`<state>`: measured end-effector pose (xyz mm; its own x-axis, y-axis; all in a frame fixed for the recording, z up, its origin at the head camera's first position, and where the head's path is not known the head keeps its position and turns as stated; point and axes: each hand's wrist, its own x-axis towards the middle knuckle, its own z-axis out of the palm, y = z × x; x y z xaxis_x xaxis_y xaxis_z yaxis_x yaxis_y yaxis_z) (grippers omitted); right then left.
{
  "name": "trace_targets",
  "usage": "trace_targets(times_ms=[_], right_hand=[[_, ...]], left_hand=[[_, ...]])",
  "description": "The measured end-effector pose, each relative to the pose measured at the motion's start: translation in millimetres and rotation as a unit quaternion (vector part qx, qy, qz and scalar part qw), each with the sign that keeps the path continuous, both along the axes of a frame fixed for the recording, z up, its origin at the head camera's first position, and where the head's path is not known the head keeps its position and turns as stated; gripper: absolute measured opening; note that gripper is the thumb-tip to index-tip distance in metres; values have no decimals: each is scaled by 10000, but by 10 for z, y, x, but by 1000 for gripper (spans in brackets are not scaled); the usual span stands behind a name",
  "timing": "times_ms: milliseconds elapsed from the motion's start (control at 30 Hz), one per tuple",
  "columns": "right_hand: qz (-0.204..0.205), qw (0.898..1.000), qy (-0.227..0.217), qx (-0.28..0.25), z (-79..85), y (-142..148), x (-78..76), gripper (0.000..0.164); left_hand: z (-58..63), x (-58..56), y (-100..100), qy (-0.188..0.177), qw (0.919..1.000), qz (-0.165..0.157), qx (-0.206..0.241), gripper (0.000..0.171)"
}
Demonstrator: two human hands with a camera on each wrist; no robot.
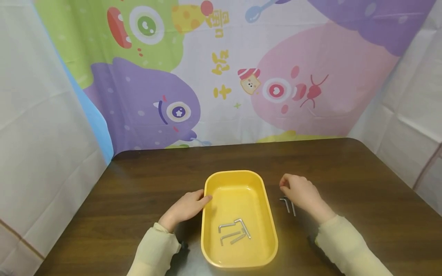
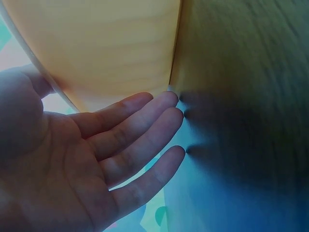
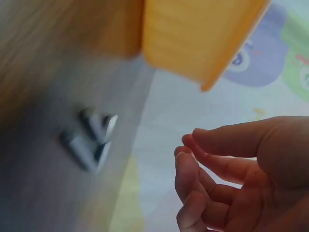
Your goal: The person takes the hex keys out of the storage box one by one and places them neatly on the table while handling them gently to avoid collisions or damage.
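A yellow plastic tray [image 1: 239, 220] stands in front of me, with several L-shaped hex keys [image 1: 227, 234] lying in its near half. My left hand [image 1: 186, 207] holds the tray's left side, thumb over the rim. In the left wrist view its other fingers [image 2: 140, 137] lie along the outer wall, tips down at the tabletop. To the right of the tray my right hand [image 1: 304, 193] hovers with loosely bent fingers and nothing between thumb and fingertips. Two more hex keys [image 1: 286, 204] lie on the table beneath it, partly covered in the head view.
The dark wood table [image 1: 159, 172] reaches back to a cartoon-printed cloth [image 1: 221, 111]. Pale cloth panels [image 1: 407, 103] flank both sides. The right wrist view shows the tray's outer wall [image 3: 193, 43] beyond the hex keys [image 3: 79, 150].
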<state>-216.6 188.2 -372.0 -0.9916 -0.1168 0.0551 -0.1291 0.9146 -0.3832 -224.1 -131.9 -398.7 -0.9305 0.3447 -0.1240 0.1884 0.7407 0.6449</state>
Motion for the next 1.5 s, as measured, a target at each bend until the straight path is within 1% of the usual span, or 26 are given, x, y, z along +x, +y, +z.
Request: trace_targets(times_ms=[200,367,567,667,1000,1233,1433,1500], right_hand=[[266,9989,359,-154,125,-165,96,5],[421,9965,676,-250,197,-297,157,3],[664,9899,1214,-302,219,-461,214,4],[772,9877,1321,-312,207,-535,228,4],[1045,9883,1051,-370,176,-744,292,5],[1211,9864,1046,-367,173,-802,302,7],[1417,9864,775,-304,142,-868,306,8],[1475,9859,750,-249,125,-881,308,8]], left_hand=[[-4,1,5,6,10000,-37,-12,36],[-5,-3,7,-4,10000,-27,3,35],[-4,-5,6,1,10000,-38,-13,35],[4,0,6,7,10000,-46,-19,35],[20,15,5,21,10000,-41,-34,33],[31,14,2,4,10000,-42,0,33],[30,14,2,34,10000,-42,-10,32],[22,11,2,44,10000,-64,-19,32]])
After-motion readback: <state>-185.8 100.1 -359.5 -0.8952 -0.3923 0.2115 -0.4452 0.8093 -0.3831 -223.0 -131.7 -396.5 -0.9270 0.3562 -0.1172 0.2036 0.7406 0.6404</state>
